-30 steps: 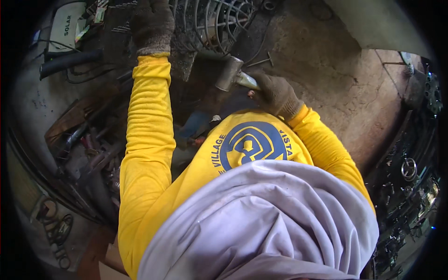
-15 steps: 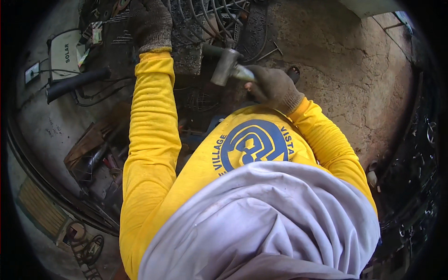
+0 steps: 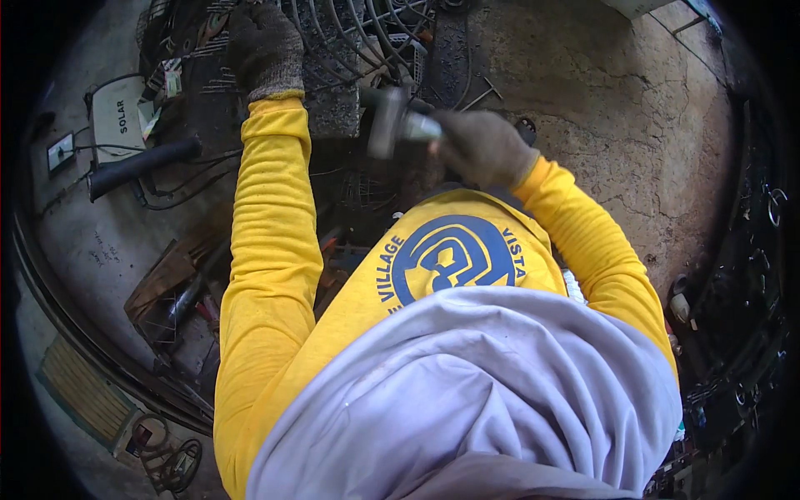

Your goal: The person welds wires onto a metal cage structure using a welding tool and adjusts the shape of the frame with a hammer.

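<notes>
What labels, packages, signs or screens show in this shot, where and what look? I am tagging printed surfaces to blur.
Pale boxy device with dark printed lettering, far left on the floor, cables beside it.
Small white wall-plate-like item, just left of and below the device.
Round blue emblem ringed by lettering, on the yellow shirt, centre.
Small paper tag, upper left; blurred.
No screens.

A metal workshop: cracked concrete floor (image 3: 617,125), scattered scrap metal (image 3: 179,292)

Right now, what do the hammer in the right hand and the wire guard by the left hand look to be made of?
hammer: dull grey metal head, likely steel; it is motion-blurred, and the handle is hidden in the gloved right hand.
wire guard: thin bent rods, dark and matte, probably rusty or painted steel wire.
The left hand wears a coarse, dirty knit glove.
</notes>
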### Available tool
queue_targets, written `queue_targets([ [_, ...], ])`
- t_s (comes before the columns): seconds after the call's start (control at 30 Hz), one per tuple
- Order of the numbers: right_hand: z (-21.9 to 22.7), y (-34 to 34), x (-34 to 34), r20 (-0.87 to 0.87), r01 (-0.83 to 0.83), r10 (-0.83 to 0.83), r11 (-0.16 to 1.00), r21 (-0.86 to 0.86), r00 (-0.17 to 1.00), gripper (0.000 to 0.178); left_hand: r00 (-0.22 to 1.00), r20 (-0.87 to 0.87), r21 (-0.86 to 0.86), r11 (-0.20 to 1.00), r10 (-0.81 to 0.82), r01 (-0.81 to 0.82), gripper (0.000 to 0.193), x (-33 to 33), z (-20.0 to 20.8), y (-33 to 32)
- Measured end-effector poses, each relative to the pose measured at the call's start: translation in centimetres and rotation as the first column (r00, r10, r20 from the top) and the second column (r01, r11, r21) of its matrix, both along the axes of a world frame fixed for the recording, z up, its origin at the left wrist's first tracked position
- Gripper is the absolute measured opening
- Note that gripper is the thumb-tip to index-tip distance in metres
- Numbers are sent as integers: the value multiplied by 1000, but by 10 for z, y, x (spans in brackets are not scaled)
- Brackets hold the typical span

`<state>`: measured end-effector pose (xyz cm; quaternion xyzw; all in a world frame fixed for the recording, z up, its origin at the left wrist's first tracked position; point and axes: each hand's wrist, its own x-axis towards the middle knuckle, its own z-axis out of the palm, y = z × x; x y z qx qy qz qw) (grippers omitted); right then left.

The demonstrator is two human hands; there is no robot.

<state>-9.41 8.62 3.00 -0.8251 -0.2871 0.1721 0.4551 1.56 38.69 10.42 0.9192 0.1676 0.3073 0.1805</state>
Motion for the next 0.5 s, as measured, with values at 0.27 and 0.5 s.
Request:
queue_targets([
  [0.27, 11, -16, 1, -87, -86, 83, 996, -26, 993, 40, 995, -32, -43, 995, 92, -93, 48, -1, -4, 2],
  [0.5, 9, 9, 6, -80, -96, 90, 993, -72, 993, 41, 999, 0, -27, 998, 54, -54, 45, 6, -3, 9],
])
